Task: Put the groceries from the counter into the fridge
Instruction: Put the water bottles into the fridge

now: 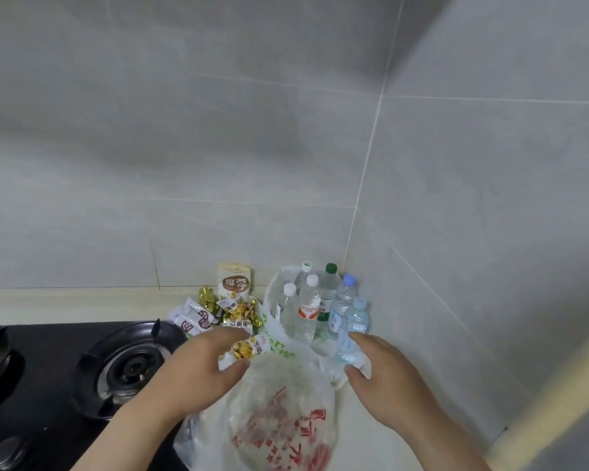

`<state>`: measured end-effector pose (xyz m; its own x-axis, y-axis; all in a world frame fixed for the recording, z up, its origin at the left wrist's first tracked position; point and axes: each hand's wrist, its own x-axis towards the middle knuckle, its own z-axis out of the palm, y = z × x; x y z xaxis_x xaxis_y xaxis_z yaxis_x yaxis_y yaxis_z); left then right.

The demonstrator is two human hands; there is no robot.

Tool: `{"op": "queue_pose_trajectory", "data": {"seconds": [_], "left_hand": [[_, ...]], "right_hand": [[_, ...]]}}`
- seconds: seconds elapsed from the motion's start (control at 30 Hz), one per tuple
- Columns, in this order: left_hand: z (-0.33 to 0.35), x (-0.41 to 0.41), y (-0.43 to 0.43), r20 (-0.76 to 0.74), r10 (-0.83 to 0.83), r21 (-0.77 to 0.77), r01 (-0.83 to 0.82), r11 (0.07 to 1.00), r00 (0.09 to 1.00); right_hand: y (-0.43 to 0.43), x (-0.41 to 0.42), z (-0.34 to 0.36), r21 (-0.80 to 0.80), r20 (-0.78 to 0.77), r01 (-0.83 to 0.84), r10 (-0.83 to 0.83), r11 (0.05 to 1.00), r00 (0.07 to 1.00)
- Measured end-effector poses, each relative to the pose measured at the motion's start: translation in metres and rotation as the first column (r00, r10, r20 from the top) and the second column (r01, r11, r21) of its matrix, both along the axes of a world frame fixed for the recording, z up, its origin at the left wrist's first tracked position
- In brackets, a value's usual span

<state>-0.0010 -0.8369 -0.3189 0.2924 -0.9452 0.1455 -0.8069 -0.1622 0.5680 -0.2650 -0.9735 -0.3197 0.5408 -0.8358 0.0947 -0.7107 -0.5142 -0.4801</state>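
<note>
Currently, left hand [204,372]: low over the counter's [82,305] front, index finger and thumb pinching a yellow-printed snack packet [250,348] by one end.
Right hand [381,379]: fingers and thumb curled round a small water bottle [352,331], which leans left with its pale blue cap uppermost.
Water bottles [308,311]: five more stand upright in the corner, close together inside an open white bag [272,300]; caps are white, green and blue. The held bottle is at this bag's front right edge.
Heap of snacks [211,314]: white and gold wrappers piled just behind the left hand, touching the white bag's left side.
Carton [234,282]: upright against the tiled wall [218,147], behind the heap.
Clear bag [279,413]: red print, lying crumpled between the two wrists, nearest the camera; contents too blurred to tell.
Gas stove [133,363]: black, left of the groceries; its right burner sits just beside the left hand.
</note>
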Motion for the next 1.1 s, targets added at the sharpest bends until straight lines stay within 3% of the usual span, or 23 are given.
{"op": "queue_pose_trajectory", "data": {"seconds": [0.53, 0.8, 1.1], "left_hand": [[-0.032, 0.069, -0.164, -0.135, -0.13, -0.007, 0.131, 0.991, 0.982], [-0.062, 0.08, -0.219, -0.291, -0.113, 0.049, 0.133, 0.99, 0.95], [-0.089, 0.082, -0.252, -0.263, -0.189, 0.076, 0.216, 0.974, 0.946]], "right_hand": [[-0.112, 0.053, -0.034, 0.101, -0.014, 0.195, -0.195, 0.976, 0.981], [-0.133, 0.087, -0.054, 0.189, 0.099, 0.147, -0.168, 0.971, 0.981], [-0.19, 0.137, -0.072, 0.231, 0.143, 0.097, -0.133, 0.968, 0.981]]}}
